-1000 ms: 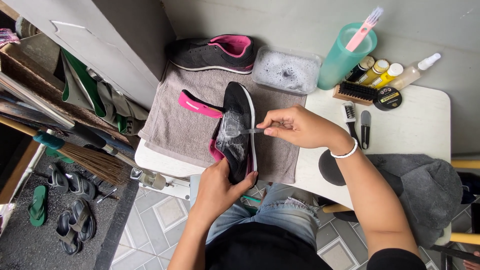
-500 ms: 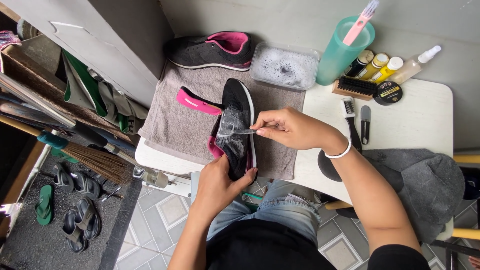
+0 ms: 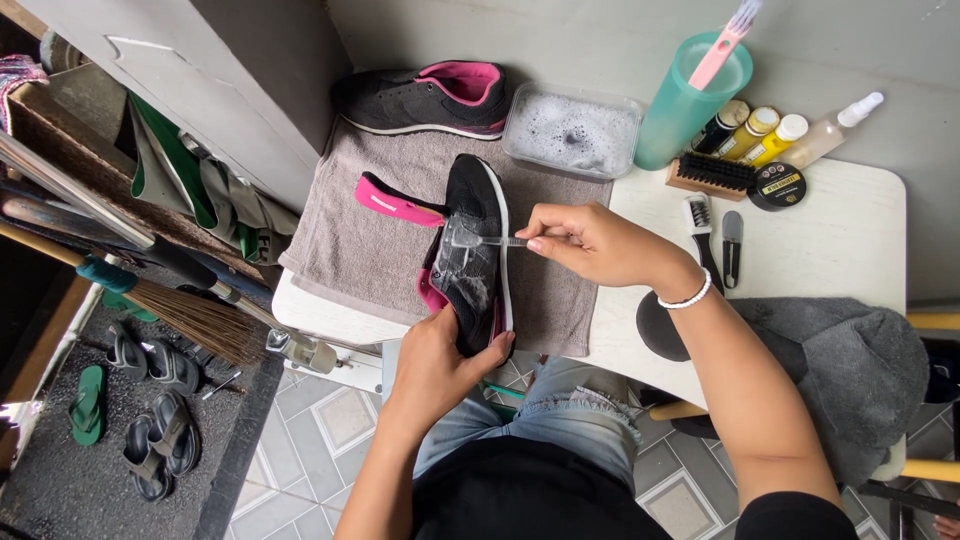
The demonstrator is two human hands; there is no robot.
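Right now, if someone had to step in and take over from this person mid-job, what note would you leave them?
Left hand: grips the heel end of the black shoe, holding it tilted over the grey towel.
Right hand: pinches a small clear brush, bristles against the shoe's side.
Nearby: pink insole on the towel, second shoe at the towel's far edge, tub of soapy water, teal cup, bottles and other brushes on the white table.
Done: suds already coat part of the held shoe.
Left: the rest of that shoe; the second shoe shows no foam.
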